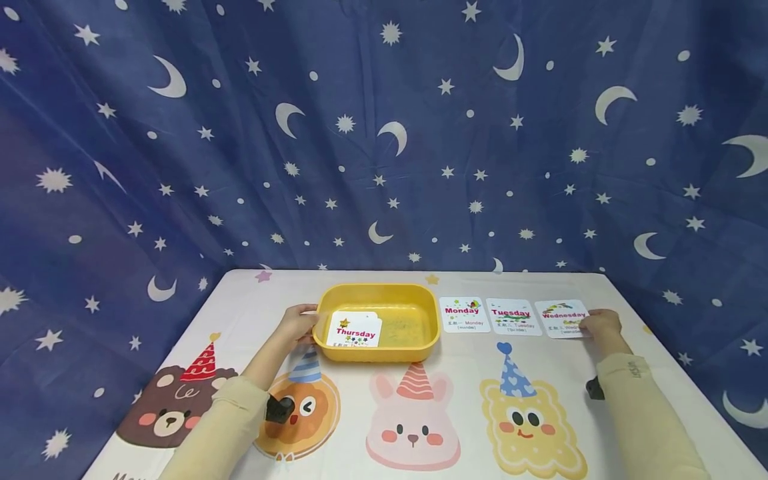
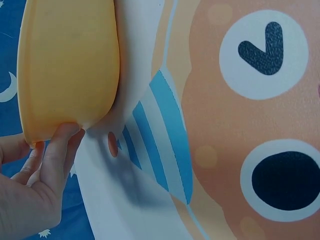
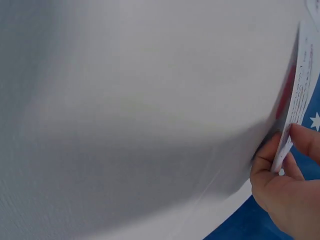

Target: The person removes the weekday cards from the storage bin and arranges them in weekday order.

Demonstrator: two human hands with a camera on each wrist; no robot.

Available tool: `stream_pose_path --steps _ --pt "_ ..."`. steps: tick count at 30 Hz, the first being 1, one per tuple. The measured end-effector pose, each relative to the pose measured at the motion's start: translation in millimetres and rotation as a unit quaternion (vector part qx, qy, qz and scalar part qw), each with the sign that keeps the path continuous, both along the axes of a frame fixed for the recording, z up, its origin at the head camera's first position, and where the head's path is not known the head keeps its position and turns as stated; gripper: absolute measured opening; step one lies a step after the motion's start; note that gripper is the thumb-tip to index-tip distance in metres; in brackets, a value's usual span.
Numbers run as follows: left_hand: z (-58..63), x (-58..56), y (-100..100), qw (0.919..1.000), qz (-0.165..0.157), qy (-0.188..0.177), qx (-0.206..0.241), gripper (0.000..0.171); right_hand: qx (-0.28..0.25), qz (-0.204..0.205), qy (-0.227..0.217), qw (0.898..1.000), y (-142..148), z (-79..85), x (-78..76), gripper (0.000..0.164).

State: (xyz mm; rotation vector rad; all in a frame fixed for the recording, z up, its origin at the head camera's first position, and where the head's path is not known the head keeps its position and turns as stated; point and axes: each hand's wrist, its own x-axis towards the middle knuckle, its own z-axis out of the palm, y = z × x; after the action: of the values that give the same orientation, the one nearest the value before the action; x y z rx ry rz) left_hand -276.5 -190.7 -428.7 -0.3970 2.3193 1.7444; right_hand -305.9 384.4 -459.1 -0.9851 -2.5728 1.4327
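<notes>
A yellow plastic tray (image 1: pixel 414 353) stands at the back middle of the table, with a white "Thursday" card (image 1: pixel 354 328) on top of others at its left side. My left hand (image 1: pixel 298 325) holds the tray's left end; in the left wrist view its fingers (image 2: pixel 56 155) bend at the tray's edge. At the right end of a row of cards, my right hand (image 1: pixel 602 325) pinches the "Wednesday" card (image 1: pixel 559 317) by its right edge. The right wrist view shows that card (image 3: pixel 295 100) nearly edge-on, slightly tilted up, between thumb and fingers.
Left of the Wednesday card lie a "Tuesday" card (image 1: pixel 513 319) and a "Monday" card (image 1: pixel 462 317), the latter close to the tray. A white tablecloth (image 1: pixel 468 427) with cartoon prints covers the table. Behind hangs a blue curtain (image 1: pixel 360 187) with moons and stars.
</notes>
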Motion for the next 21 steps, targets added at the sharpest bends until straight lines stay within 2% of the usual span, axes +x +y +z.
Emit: stream_pose_path --steps 6,10,17,21 --pt "1.7 2.1 0 1.0000 -0.003 0.002 0.004 0.044 0.092 0.037 -0.004 0.995 12 -17.3 -10.1 0.050" --pt "3.5 3.3 1 1.0000 -0.002 0.001 0.000 0.044 0.134 0.050 -0.012 0.990 12 -18.7 -11.3 0.047" --pt "5.0 5.1 1 1.0000 -0.001 -0.001 0.001 0.043 0.137 0.046 -0.034 0.989 -8 -0.4 4.6 0.046" --pt "5.1 5.4 0 1.0000 -0.002 0.001 -0.001 0.043 0.136 0.040 -0.047 0.989 -13 3.2 5.3 0.046"
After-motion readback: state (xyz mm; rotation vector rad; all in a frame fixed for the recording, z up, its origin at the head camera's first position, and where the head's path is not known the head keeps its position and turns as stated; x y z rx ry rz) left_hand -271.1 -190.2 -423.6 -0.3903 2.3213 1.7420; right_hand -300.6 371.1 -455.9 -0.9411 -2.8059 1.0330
